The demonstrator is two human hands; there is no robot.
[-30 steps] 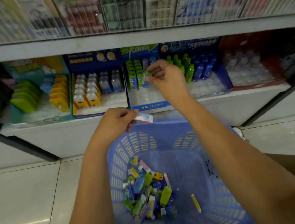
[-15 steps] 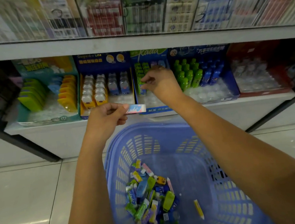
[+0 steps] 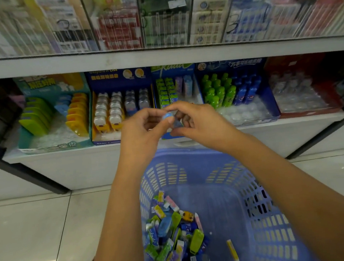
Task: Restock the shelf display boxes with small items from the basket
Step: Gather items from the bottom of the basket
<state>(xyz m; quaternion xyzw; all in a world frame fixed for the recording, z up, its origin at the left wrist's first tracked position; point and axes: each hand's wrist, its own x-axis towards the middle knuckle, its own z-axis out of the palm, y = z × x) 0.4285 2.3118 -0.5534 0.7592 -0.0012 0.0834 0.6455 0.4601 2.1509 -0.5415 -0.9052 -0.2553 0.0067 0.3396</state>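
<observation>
My left hand [image 3: 144,130] and my right hand [image 3: 199,121] meet above the basket, in front of the lower shelf. Between their fingertips they pinch one small blue item [image 3: 171,118], partly hidden by the fingers. Behind the hands stands the display box with green and pale packs [image 3: 173,88]. The blue plastic basket [image 3: 264,216] sits on the floor below, holding a heap of several small colourful items [image 3: 173,232] and one yellow-white stick [image 3: 232,250] lying apart.
On the lower shelf stand a teal box with yellow-green items [image 3: 51,114], a box of white and orange pieces [image 3: 115,112], a blue box with green and blue bottles [image 3: 232,91] and a red box [image 3: 300,90]. The upper shelf [image 3: 160,56] carries packaged goods. Pale floor tiles lie left.
My right hand has drawn back from the green-pack box and joined my left hand, which rose with the small blue item. Both now pinch it.
</observation>
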